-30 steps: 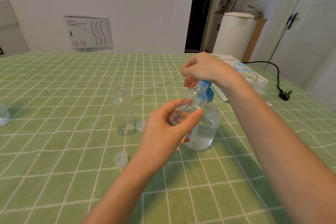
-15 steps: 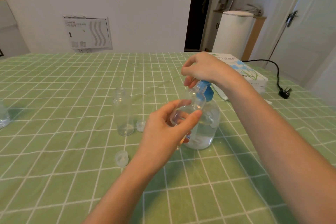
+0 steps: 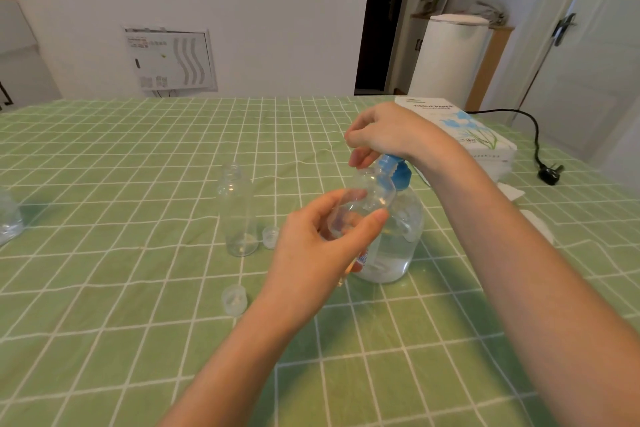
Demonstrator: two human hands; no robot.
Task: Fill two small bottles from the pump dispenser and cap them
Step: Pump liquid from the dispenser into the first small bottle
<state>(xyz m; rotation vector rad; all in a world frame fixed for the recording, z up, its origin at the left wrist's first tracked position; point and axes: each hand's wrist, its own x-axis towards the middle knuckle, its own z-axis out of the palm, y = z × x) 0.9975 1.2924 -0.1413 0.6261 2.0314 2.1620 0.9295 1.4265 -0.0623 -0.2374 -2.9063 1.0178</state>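
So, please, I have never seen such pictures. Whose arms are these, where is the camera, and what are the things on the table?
There is no machine here. Both arms belong to one person, and the only camera sits on that person's head, looking forward and down. The left hand holds a bottle up beside the dispenser. The right hand rests on its blue pump; whether the fingers grip it is hidden. On the green tablecloth stands a second bottle, uncapped, with one cap beside it and another cap nearer the camera. A tissue box lies behind the right hand.
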